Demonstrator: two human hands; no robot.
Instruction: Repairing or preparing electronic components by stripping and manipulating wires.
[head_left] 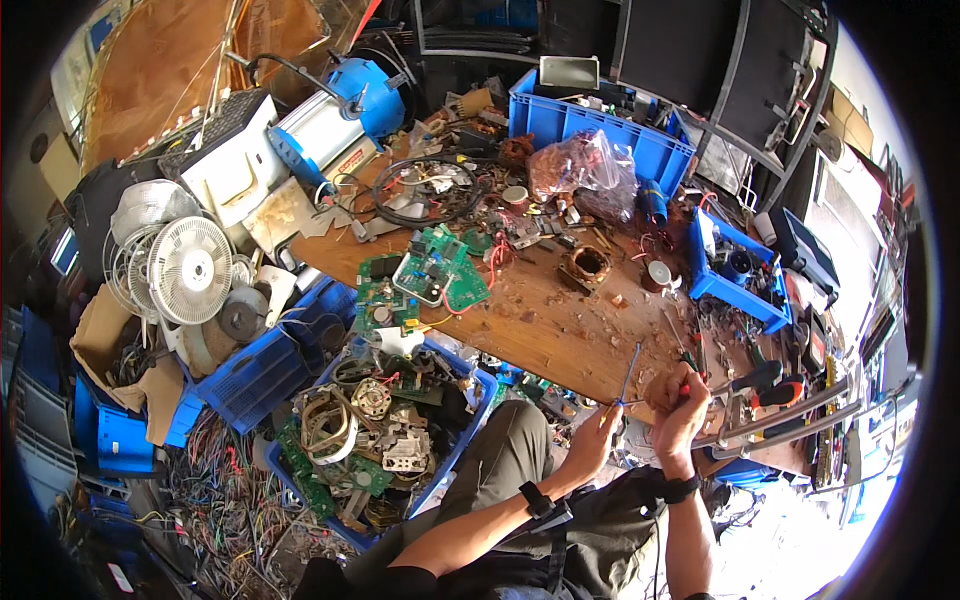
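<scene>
Just off the table's near edge, my left hand [592,446] pinches a small piece with a thin blue strand [630,372] rising from it; its exact kind is too small to make out. My right hand [682,415] is wrapped round what looks like a screwdriver, mostly hidden by the fingers, with a bit of red showing. A thin shaft runs from it toward the piece in my left fingers. Just beyond the right hand, a screwdriver with a dark green and red handle [688,362] points away over the wooden table [540,335].
Pliers with red and black grips [778,393] lie right of my hands, near metal rails [800,422]. Green circuit boards [440,275] sit at the table's left. A blue crate of parts [478,385] stands by my knee; another blue crate [600,135] is at the back.
</scene>
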